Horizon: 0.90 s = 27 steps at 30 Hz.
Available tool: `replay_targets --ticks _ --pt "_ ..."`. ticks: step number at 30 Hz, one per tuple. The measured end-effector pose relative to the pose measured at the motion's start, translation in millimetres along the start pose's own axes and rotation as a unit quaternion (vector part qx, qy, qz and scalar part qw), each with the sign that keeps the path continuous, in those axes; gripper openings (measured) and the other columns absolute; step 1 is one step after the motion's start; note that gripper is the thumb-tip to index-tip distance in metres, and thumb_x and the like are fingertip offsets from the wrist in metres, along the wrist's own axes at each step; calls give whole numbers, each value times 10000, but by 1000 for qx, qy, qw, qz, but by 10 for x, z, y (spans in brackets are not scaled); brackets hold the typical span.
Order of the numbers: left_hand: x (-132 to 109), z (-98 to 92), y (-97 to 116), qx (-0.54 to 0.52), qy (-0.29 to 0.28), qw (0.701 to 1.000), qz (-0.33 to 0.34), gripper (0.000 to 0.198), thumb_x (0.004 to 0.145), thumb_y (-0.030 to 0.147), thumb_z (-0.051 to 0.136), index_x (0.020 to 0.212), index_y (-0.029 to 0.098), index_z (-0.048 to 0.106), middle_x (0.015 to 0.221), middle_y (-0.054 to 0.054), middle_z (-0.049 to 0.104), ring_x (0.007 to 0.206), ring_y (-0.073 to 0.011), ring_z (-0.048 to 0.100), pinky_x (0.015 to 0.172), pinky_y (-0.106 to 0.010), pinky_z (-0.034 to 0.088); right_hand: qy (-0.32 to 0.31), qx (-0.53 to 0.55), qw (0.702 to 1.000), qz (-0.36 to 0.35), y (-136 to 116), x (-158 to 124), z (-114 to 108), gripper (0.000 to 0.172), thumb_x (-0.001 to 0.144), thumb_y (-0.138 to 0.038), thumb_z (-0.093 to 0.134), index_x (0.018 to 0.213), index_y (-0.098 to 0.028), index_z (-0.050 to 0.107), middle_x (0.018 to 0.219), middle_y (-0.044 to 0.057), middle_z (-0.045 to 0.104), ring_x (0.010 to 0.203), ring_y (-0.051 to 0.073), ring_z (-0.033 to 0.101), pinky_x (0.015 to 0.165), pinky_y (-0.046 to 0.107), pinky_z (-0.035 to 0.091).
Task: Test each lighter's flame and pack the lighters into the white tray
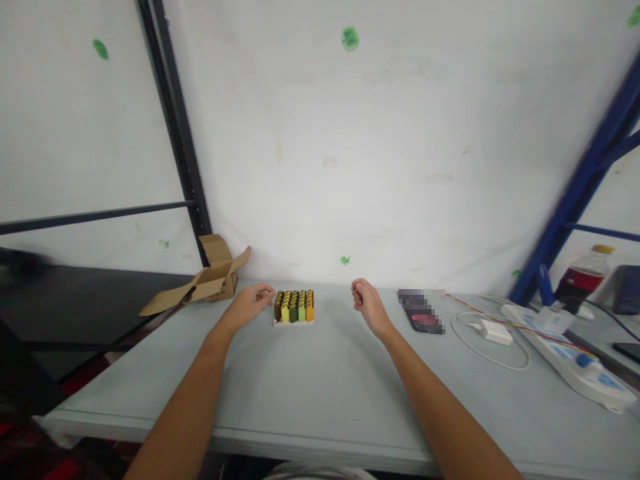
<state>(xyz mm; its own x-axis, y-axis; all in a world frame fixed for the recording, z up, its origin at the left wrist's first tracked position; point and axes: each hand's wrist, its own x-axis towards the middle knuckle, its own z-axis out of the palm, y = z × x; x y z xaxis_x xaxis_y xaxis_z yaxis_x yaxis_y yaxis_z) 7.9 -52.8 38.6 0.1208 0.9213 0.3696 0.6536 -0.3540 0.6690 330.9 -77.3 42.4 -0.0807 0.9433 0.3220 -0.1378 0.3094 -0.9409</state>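
Several lighters (pixel 293 307) stand upright in tight rows of dark brown, yellow, dark green, light green and orange, with black and yellow tops. Beneath them, a white tray (pixel 294 324) rests on the table. My left hand (pixel 249 303) is just left of the rows, its fingers loosely bent and apart, holding nothing that I can see. Whether its fingertips touch the nearest lighter, I cannot tell. Some way right of the tray, my right hand (pixel 369 305) hovers over the table with its fingers curled in; nothing shows in it.
An opened cardboard box (pixel 220 280) sits at the back left of the grey table (pixel 310 387). To the right lie a dark, pixelated phone (pixel 421 312), a white charger (pixel 494 332) with its cable, and a power strip (pixel 570 357). A bottle (pixel 583 277) stands behind.
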Motion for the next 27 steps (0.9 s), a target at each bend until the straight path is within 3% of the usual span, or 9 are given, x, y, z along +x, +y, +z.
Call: replay_targets --ticks 4,8,13,17,21,27 --pt "-1 1 12 -4 1 1000 1 394 778 553 557 807 178 676 654 -35 697 622 -207 637 582 -281 442 -66 5 995 72 113 -49 -20 314 760 -303 503 1022 -277 332 698 -80 364 566 117 325 537 228 256" --pt "4 6 2 -9 5 1000 -3 409 770 563 559 821 175 677 656 -42 701 628 -211 644 584 -282 451 -102 -57 991 67 221 -84 -3 408 736 -248 526 1068 -280 289 806 -57 414 656 129 390 597 244 310" --pt "4 13 -24 -15 4 1000 -1 409 777 567 560 818 176 670 662 -42 698 621 -206 636 571 -277 440 -82 -57 993 69 235 -71 79 351 812 -384 514 1035 -278 265 776 -60 370 635 134 355 589 244 297" --pt "-1 10 -7 -10 -8 1000 4 410 791 564 545 816 174 669 673 -45 698 645 -211 642 590 -283 448 -25 -41 999 17 192 -75 147 370 841 -474 521 974 -274 239 728 -71 367 609 130 327 573 235 264" --pt "-3 6 12 -11 -8 1000 1 403 786 560 552 817 176 667 665 -43 693 661 -218 648 612 -292 459 -7 -3 1000 -18 156 -77 168 349 863 -480 492 960 -280 223 694 -84 380 582 126 325 556 232 243" --pt "4 12 -15 -5 -8 1000 -2 388 788 546 555 815 177 671 662 -32 687 608 -196 618 566 -275 432 -5 40 999 13 152 -37 142 374 820 -391 532 933 -288 191 705 -89 391 573 119 333 534 223 232"
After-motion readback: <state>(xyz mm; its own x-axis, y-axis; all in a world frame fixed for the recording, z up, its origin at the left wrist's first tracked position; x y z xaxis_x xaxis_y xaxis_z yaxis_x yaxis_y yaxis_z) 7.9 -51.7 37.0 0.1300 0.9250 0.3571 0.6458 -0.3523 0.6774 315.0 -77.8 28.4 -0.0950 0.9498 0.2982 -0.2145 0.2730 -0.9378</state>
